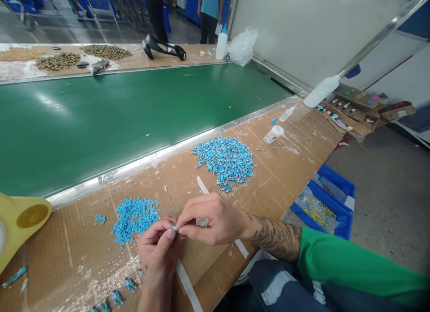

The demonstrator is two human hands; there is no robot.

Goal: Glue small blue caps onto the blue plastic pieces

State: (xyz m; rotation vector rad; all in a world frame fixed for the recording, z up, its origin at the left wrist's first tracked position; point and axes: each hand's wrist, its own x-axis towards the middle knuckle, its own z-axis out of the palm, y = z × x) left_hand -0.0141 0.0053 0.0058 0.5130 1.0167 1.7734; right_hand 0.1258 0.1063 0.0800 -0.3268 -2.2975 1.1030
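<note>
A tiny blue-and-white piece (174, 228) sits between my fingertips above the cardboard-covered bench. My left hand (157, 247) pinches it between thumb and finger. My right hand (211, 218) comes in from the right, its thumb and index finger closed at the same piece; the fingertips partly hide it. Left of my hands lies a pile of small blue rings (136, 218). Beyond them is a larger heap of slim blue parts with pale ends (226, 160). Several small blue figures (117, 297) stand near the bottom edge.
A green conveyor belt (134, 110) runs behind the bench. A yellow object (20, 227) juts in at left. Right of the heap are a white tub (273, 134) and a squeeze bottle (288, 113). Blue bins (320, 213) stand on the floor. People (211, 12) stand at the back.
</note>
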